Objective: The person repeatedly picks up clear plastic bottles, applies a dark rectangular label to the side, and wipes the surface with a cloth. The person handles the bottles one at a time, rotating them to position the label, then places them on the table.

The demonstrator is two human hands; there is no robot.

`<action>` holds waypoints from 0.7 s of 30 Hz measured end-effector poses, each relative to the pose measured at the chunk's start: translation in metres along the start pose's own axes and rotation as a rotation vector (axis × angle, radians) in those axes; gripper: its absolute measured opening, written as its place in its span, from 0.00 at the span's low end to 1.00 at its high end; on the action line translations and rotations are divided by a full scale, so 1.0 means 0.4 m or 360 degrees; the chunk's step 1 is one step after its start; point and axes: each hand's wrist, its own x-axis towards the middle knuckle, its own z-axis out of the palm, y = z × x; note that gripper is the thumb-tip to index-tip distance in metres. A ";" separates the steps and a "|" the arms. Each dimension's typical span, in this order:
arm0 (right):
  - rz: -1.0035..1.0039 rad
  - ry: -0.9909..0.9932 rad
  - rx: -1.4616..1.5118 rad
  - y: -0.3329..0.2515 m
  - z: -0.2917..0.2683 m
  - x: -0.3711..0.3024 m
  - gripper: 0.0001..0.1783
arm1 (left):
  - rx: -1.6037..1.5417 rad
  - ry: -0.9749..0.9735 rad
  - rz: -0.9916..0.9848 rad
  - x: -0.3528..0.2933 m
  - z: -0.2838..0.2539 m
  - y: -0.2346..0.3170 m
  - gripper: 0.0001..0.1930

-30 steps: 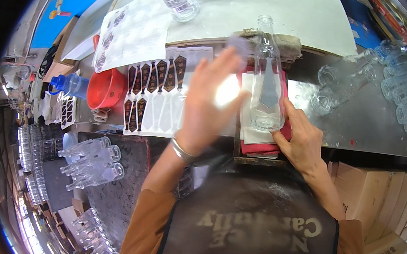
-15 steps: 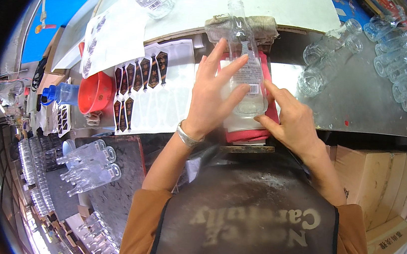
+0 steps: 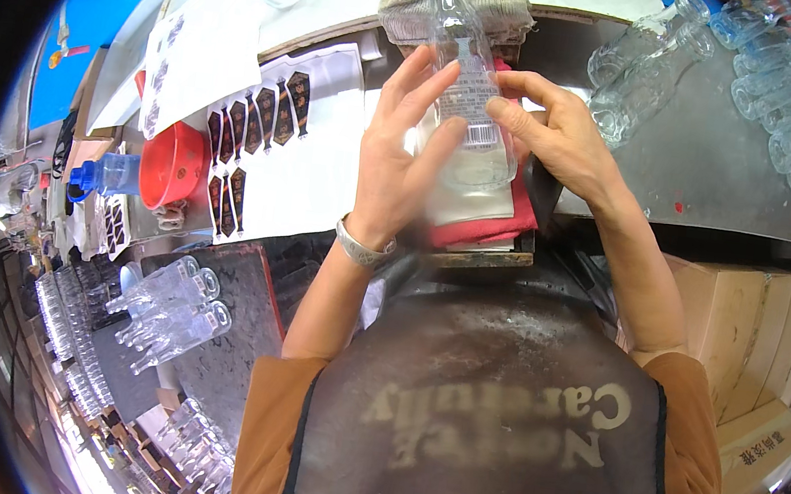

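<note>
A clear glass bottle [image 3: 472,90] with a printed label lies in front of me, neck pointing away, on a pad of white sheet and red cloth [image 3: 485,230]. Its neck end rests over a rolled, greyish cloth [image 3: 505,16]. Along the bottle's left side is my left hand [image 3: 395,149], fingers stretched and apart, the thumb smeared by motion. My right hand [image 3: 564,139] grips the bottle's right edge beside the label, with thumb and index finger close together and the other fingers curled partly out of sight.
To the left, a white sheet [image 3: 312,169] carries several dark bottle-shaped labels, beside a red bowl [image 3: 171,166] and a blue-capped bottle [image 3: 116,176]. More glass bottles [image 3: 635,74] lie at right and lower left [image 3: 174,305]. Cardboard boxes [image 3: 739,315] stand at lower right.
My right hand has shifted from the bottle's base up its right side to the label. The left hand stays alongside, its thumb moved off the bottle's lower part. The view has shifted slightly.
</note>
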 end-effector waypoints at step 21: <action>0.0354 0.0490 0.1408 0.109 -0.028 -0.052 0.18 | -0.0014 0.0062 0.0026 -0.005 0.019 -0.013 0.26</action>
